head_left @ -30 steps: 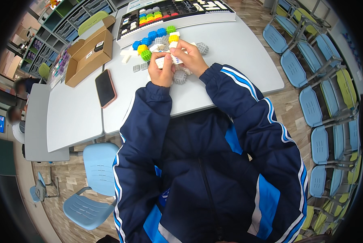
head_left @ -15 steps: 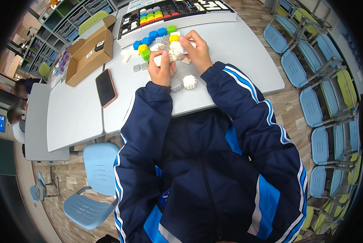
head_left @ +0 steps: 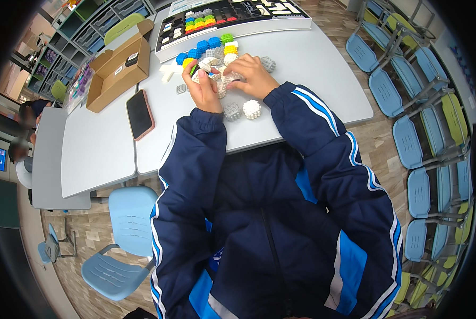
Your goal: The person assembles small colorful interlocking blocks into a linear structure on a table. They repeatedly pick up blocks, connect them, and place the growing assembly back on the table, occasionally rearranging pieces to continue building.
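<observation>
Both hands, left hand [head_left: 202,89] and right hand [head_left: 252,75], are clenched around a knobbly cluster of white and grey studded blocks [head_left: 220,76] held between them just above the smooth grey tabletop [head_left: 312,69]. Just below the hands lie a grey studded cube [head_left: 231,111] and a white studded ball [head_left: 252,109]; glossy blue, yellow and green bricks [head_left: 211,45] sit just beyond the fingers.

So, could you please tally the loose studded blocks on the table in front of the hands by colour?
Blue blocks: 4
Green block: 1
Yellow blocks: 2
White block: 1
Grey blocks: 2
Total: 10, leaving out the pieces hidden in the hands.
</observation>
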